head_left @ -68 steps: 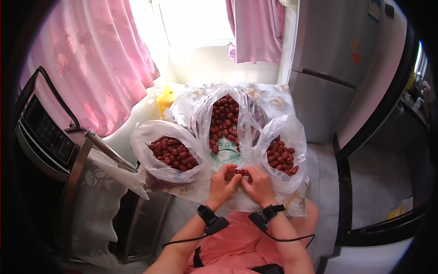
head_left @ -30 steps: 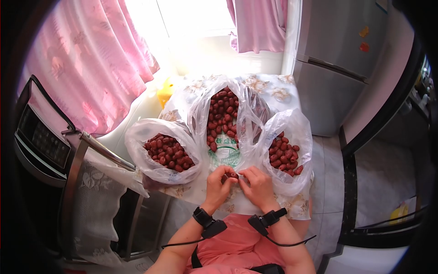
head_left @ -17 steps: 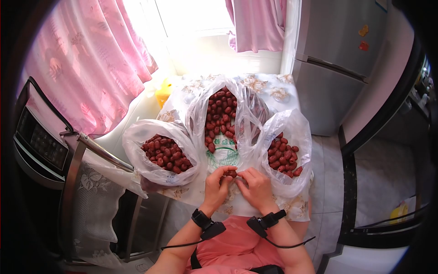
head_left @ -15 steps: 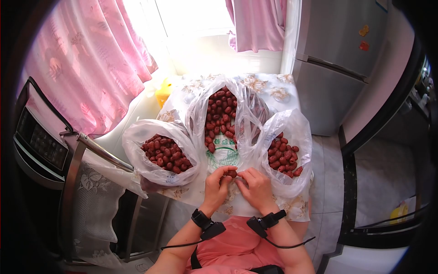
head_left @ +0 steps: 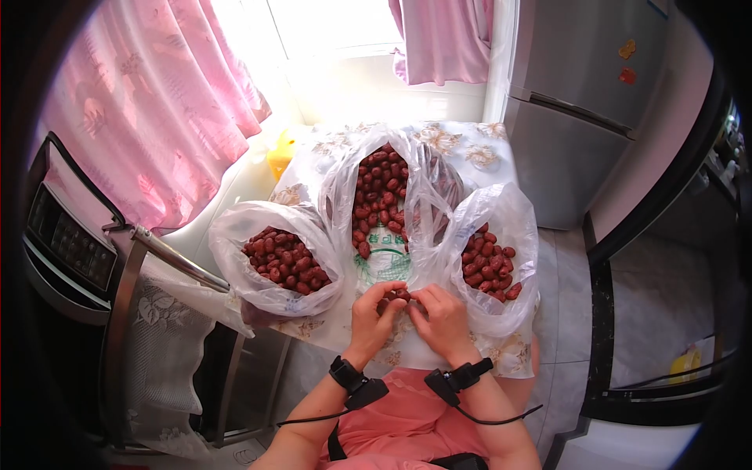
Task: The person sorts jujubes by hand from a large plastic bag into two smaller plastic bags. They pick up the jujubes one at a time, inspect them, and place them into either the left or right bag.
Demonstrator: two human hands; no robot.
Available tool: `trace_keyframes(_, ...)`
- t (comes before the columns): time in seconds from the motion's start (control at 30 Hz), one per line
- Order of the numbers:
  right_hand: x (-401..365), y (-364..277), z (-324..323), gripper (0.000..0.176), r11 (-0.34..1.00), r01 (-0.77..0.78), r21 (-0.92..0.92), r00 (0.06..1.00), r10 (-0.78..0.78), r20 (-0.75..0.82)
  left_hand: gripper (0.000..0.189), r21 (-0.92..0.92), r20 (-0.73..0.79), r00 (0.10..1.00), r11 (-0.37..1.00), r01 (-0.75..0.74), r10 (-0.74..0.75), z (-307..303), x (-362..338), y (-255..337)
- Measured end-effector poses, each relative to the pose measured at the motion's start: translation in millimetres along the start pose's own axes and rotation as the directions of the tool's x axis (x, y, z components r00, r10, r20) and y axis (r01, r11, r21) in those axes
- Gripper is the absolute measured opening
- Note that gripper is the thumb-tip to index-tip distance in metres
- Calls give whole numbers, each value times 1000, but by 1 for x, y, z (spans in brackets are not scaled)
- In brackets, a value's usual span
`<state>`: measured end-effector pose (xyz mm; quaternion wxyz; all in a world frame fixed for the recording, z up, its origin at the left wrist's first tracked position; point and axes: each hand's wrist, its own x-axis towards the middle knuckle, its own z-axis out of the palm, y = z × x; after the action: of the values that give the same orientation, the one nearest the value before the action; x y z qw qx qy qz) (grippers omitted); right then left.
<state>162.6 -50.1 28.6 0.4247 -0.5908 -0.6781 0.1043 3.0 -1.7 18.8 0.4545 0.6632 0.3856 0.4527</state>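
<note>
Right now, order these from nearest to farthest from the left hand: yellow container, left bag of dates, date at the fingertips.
1. date: at the left hand's fingertips.
2. left bag of dates: on its left.
3. yellow container: far back, by the curtain.

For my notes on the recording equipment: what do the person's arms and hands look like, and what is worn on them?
The left hand and right hand are bare, without gloves. No sleeves cover the forearms. Each wrist carries a black strap with a small black box, and a thin black cable runs back from each box toward the body.
</note>
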Motion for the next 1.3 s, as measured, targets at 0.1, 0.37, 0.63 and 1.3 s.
trace_keyframes(0.1, 0, 1, 0, 19, 1000, 5, -7, 1000, -5, 0, 31, -48, -15, 999, 998, 31, -32, 1, -1, -5)
trace_keyframes(0.37, 0, 0, -1, 18, 1000, 1, -5, 1000, -1, 3, 30, -44, -19, 999, 998, 45, -45, 1, -1, 0)
trace_keyframes(0.63, 1, 0, 1, 15, 999, -28, 18, 1000, 28, 8, 32, 4, -7, 1000, 1000, 13, -13, 1, -1, 1)
trace_keyframes(1.3, 1, 3, 1, 15, 1000, 4, -10, 1000, -4, -17, 28, 61, -3, 1000, 998, -1, 2, 1, -1, 2)
